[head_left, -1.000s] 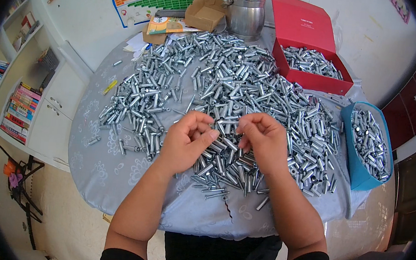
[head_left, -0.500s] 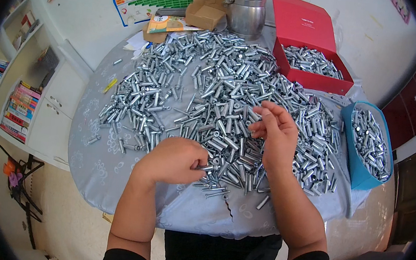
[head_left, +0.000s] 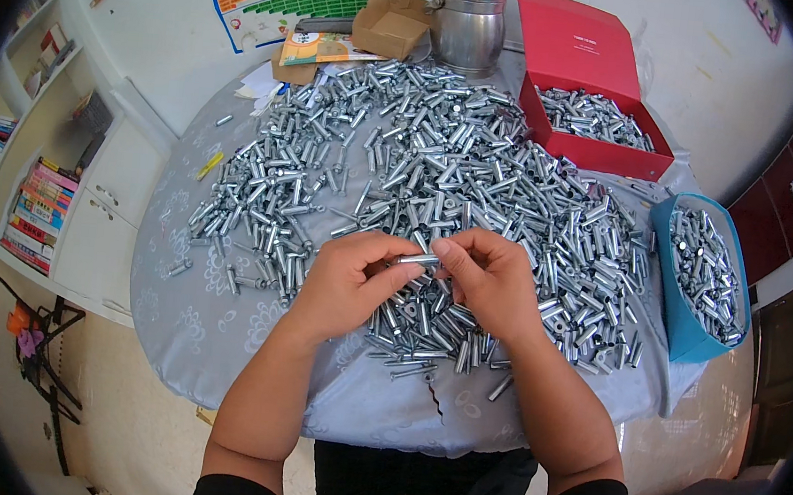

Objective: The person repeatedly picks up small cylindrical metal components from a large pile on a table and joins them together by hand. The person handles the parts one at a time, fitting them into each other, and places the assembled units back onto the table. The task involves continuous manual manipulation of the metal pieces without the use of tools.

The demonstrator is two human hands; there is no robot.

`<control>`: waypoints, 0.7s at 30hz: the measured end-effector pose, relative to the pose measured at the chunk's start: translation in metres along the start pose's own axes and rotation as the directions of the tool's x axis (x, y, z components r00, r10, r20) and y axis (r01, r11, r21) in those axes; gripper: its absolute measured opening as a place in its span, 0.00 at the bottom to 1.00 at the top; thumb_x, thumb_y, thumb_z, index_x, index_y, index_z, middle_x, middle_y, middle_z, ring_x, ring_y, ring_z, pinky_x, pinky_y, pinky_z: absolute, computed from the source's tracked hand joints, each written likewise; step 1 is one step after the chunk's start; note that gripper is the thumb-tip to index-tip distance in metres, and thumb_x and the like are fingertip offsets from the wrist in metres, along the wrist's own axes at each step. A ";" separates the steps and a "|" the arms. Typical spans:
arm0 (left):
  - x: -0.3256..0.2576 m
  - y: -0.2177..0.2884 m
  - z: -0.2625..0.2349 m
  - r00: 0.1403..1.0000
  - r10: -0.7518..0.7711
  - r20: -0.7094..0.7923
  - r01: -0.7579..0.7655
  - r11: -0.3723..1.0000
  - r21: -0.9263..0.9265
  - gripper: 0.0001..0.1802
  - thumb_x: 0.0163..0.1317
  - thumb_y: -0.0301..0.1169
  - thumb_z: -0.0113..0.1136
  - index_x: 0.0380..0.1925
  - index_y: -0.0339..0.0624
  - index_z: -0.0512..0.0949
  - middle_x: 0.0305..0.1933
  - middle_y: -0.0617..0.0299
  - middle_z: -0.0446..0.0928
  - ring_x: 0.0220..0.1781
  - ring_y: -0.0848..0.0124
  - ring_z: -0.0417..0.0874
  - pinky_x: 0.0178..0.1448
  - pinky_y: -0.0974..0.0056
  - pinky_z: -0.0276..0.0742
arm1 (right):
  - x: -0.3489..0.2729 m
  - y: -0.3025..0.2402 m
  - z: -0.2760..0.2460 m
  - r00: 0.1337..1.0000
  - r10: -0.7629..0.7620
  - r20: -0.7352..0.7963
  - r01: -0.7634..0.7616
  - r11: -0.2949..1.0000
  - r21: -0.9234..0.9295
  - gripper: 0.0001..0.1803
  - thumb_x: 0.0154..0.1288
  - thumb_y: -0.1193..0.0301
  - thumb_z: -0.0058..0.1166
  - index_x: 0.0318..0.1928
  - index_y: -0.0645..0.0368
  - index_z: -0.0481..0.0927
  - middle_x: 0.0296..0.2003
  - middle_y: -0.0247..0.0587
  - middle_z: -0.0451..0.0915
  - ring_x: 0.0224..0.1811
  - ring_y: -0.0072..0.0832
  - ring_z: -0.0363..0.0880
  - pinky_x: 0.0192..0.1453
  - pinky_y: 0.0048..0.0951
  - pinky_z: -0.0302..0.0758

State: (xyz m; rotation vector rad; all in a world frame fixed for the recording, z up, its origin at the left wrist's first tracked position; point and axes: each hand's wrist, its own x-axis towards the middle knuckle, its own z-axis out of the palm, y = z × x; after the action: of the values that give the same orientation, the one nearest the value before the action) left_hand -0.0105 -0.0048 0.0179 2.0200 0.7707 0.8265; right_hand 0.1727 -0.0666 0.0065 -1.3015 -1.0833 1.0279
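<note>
Two hands: left hand (head_left: 349, 276) & right hand (head_left: 488, 279) both pinch one metal sleeve (head_left: 414, 260)
Red box (head_left: 612, 158): sleeves
Blue bin (head_left: 670, 300): sleeves

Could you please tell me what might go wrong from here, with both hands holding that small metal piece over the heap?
1. The short silver metal tube, pinched between the left hand and the right hand, could slip into the heap of loose silver metal tubes and be lost among them.
2. Tubes lie near the front edge of the grey patterned tablecloth; a forearm nudge might roll them off.
</note>
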 end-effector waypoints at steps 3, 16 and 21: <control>-0.001 -0.005 0.005 0.987 -0.158 -0.008 0.150 0.954 -0.258 0.10 0.59 0.26 0.64 0.40 0.34 0.82 0.30 0.65 0.79 0.23 0.82 0.74 0.28 0.75 0.70 | 0.000 -0.003 -0.001 0.999 0.045 0.007 -0.046 0.995 0.091 0.08 0.65 0.71 0.59 0.35 0.64 0.81 0.22 0.28 0.78 0.23 0.10 0.70 0.24 0.16 0.66; 0.003 -0.016 0.012 0.975 -0.220 -0.027 0.177 0.846 -0.503 0.09 0.63 0.26 0.61 0.42 0.34 0.80 0.30 0.63 0.81 0.22 0.82 0.74 0.25 0.77 0.71 | 0.001 0.006 -0.003 0.999 -0.034 0.040 0.036 0.997 -0.065 0.11 0.66 0.71 0.58 0.47 0.63 0.80 0.31 0.32 0.80 0.28 0.12 0.72 0.30 0.17 0.69; 0.005 -0.016 0.012 0.969 -0.246 -0.039 0.190 0.832 -0.522 0.08 0.63 0.26 0.61 0.41 0.34 0.80 0.29 0.61 0.81 0.21 0.79 0.76 0.25 0.75 0.72 | -0.001 0.004 -0.001 0.979 -0.203 -0.007 0.202 0.977 -0.064 0.11 0.68 0.69 0.56 0.45 0.64 0.81 0.28 0.32 0.80 0.30 0.14 0.74 0.33 0.18 0.71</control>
State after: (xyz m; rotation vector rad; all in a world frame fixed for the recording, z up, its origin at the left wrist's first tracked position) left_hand -0.0020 0.0010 0.0000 1.3908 0.7272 0.8969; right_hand 0.1737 -0.0680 0.0025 -1.2180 -1.2192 0.8375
